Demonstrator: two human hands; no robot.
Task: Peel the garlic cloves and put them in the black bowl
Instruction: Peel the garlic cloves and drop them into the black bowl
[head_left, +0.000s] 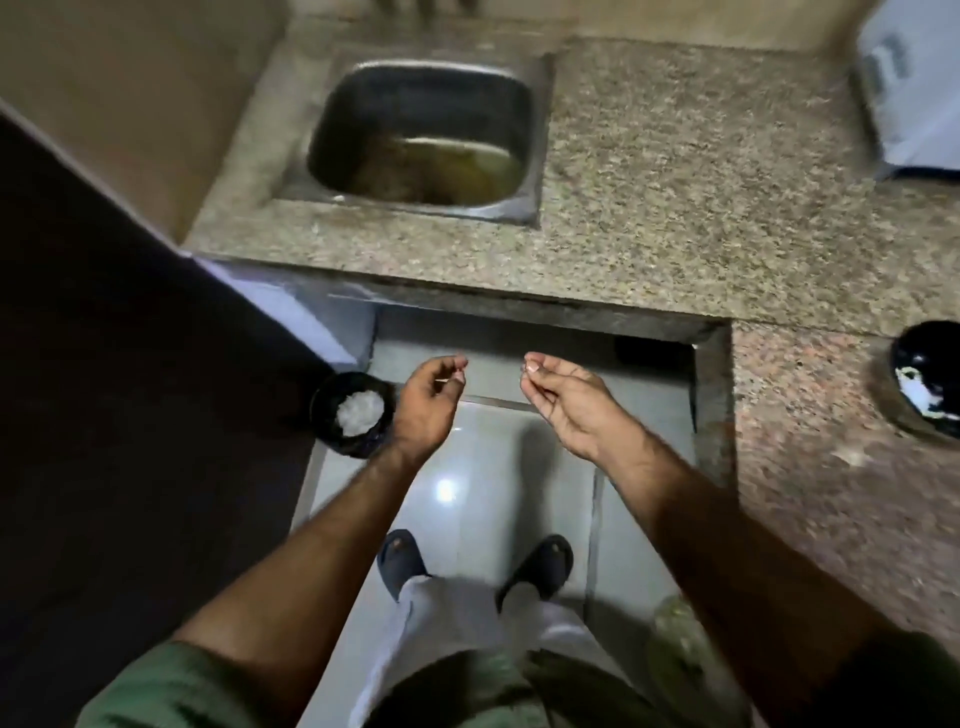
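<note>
Speckled granite surface (675, 182) wraps around a square steel sink (421, 135) above glossy floor tiles. Left hand (426, 405) pinches a thin sliver of skin; right hand (566, 400) curls around something small, unclear what. Round black bowl (919, 384) sits far right on the granite.

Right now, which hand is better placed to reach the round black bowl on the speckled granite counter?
Right, probably. The right hand is on the same side as the round black bowl. The left hand, pinching a thin pale sliver, hangs beside the black floor container, farther away.
</note>
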